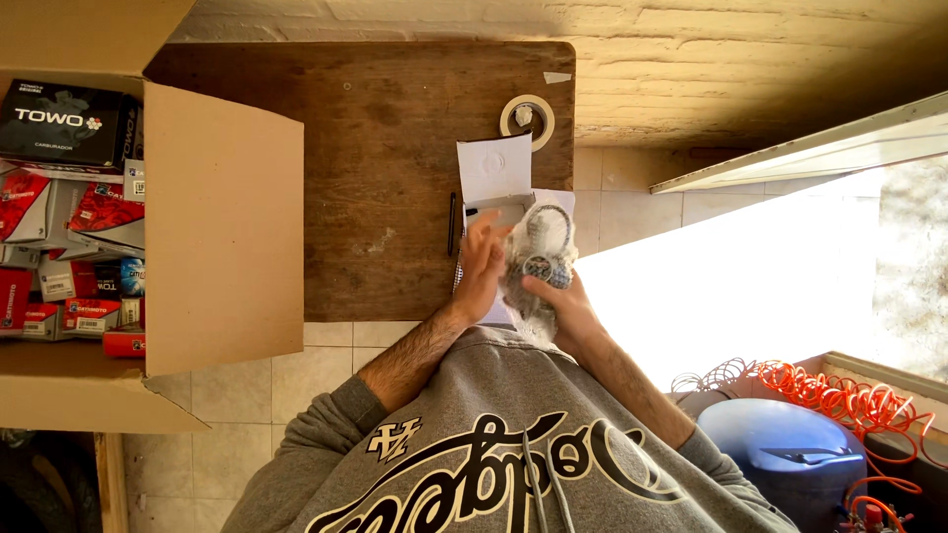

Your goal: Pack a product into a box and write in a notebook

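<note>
On a dark wooden desk (pixel 375 178) against a pale brick wall (pixel 750 69), both the left hand (pixel 481 265) and the right hand (pixel 563 301) close around a clear plastic-wrapped part (pixel 541 252), just below a small white box (pixel 494 170).

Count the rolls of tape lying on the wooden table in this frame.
1: a roll of tape lies flat near the far edge of the wooden table, just beyond the small white box. Others could be hidden under the hands.
</note>
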